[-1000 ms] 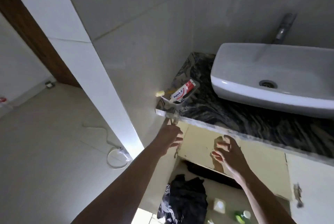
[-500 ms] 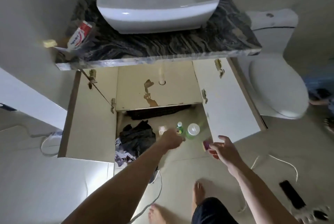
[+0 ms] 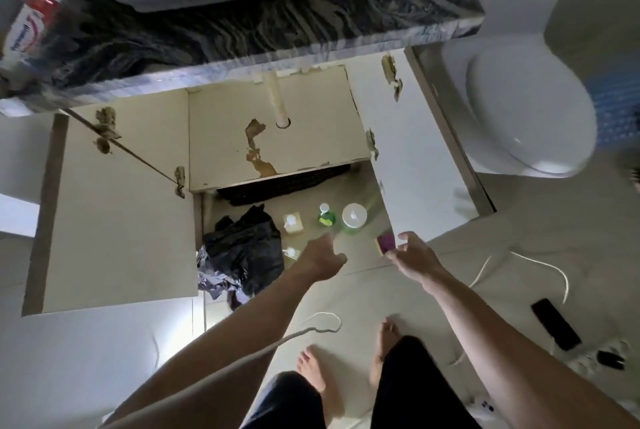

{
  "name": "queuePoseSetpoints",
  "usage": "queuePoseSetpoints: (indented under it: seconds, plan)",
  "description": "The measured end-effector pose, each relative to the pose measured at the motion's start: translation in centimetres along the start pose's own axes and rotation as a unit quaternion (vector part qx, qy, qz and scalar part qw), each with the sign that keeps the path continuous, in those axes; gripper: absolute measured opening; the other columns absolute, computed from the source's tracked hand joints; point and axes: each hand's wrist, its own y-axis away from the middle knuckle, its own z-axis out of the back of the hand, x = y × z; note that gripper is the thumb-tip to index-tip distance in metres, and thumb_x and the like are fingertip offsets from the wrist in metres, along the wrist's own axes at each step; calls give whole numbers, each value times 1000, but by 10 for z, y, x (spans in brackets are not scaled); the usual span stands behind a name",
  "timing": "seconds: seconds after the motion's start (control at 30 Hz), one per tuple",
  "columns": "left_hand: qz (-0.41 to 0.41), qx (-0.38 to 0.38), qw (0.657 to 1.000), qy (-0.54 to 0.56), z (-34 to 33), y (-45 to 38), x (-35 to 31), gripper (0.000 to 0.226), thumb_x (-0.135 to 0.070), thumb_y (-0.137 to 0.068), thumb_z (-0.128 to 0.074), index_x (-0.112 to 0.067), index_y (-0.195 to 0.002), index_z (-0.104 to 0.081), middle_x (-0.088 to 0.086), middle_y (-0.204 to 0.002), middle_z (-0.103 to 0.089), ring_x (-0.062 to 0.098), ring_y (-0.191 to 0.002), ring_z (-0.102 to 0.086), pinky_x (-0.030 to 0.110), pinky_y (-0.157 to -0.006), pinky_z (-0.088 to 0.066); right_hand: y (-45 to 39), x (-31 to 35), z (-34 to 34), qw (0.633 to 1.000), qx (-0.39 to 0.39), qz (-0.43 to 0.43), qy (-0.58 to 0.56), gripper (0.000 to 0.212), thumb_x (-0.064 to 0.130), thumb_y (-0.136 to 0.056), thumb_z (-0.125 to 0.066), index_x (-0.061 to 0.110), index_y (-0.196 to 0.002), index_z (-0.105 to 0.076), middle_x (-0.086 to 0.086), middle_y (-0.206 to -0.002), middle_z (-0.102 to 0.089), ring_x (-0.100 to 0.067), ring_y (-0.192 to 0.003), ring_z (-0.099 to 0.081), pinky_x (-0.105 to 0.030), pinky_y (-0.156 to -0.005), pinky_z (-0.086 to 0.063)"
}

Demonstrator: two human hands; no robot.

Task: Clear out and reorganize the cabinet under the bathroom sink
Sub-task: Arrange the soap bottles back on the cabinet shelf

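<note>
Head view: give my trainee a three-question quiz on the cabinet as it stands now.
1. True or false: both cabinet doors are open.
2. What does the right hand hold? A) a purple item B) the green bottle C) nothing
3. Fill in: the black bag lies to the ___ of the green bottle in the picture.

Key: 1 true: left door and right door both swung out. 2 A, the purple item. 3 left.

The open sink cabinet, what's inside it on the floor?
A crumpled black bag, a small green bottle, a white-lidded green tub and a pale square item. Something dark lies further back, mostly hidden by the back panel.
</note>
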Motion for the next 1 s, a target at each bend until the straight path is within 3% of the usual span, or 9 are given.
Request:
queuePoseSetpoints:
  seconds: [0.07,0.2,0.33,0.47,0.57,0.7,0.77,0.87,1.0]
  plan:
    - [-36,-14,998,-43,11,-36,3,43,-26,-91,-54,-3,-127,-48,18,-121,-57,34,-114,-54,30,-81,-39,-35,0,-8,1000,-16,10,18,44,18,-89,-54,12,-131,-45,-10,-127,-58,-26,-112,-54,-29,-91,-41]
    - [-70,-27,996,-53,10,-123,15,46,-32,-90,-57,-4,-126,-46,15,-129,-54,32,-116,-51,33,-89,-40,-127,-12,-48,998,-45,18,49,41,18,-90,-52,13,-130,-45,-8,-127,-57,-24,-96,-54,-25,-74,-44]
    - [-52,-14,998,-18,-40,-224,42,47,-31,-89,-59,-5,-126,-46,15,-128,-53,31,-115,-51,30,-80,-37,-245,-37,-105,987,-69,67,131,41,14,-87,-54,10,-127,-46,-12,-125,-56,-32,-114,-54,-26,-82,-40]
    - [-2,-8,994,111,-102,-311,70,47,-21,-91,-55,-4,-134,-43,13,-121,-55,29,-110,-54,23,-71,-38,-362,-64,-137,972,-29,99,212,48,12,-78,-62,8,-124,-48,-14,-114,-60,-31,-100,-59,-32,-73,-46]
    - [4,-12,977,212,-142,-362,89,43,-10,-91,-53,-3,-132,-45,15,-124,-55,29,-114,-54,22,-74,-38,-437,-70,-140,937,15,130,324,48,14,-67,-70,6,-113,-56,-8,-90,-63,-27,-80,-58,-30,-65,-45]
    - [-8,-16,952,305,-180,-413,111,50,-7,-85,-52,-10,-135,-44,12,-121,-58,31,-109,-57,33,-85,-50,-465,-69,-150,888,69,159,425,52,24,-71,-78,11,-115,-55,-1,-101,-55,-24,-95,-57,-30,-83,-47]
    - [-31,-7,937,348,-187,-422,117,49,-5,-82,-51,-17,-130,-49,6,-111,-58,25,-98,-55,31,-79,-50,-476,-75,-159,901,66,168,394,52,23,-70,-80,11,-116,-58,-4,-112,-57,-25,-105,-57,-28,-86,-46]
    - [-49,-6,932,360,-193,-423,122,51,-18,-69,-49,-27,-118,-56,0,-102,-64,20,-89,-57,33,-76,-50,-477,-91,-173,936,46,191,293,64,15,-64,-85,6,-120,-56,-4,-112,-58,-20,-98,-57,-18,-71,-44]
    - [-52,-26,929,365,-216,-445,132,52,-38,-69,-52,-36,-121,-50,-6,-112,-63,19,-103,-61,41,-89,-54,-484,-112,-188,954,-36,246,170,82,15,-50,-89,10,-122,-49,0,-112,-57,-20,-104,-61,-25,-80,-48]
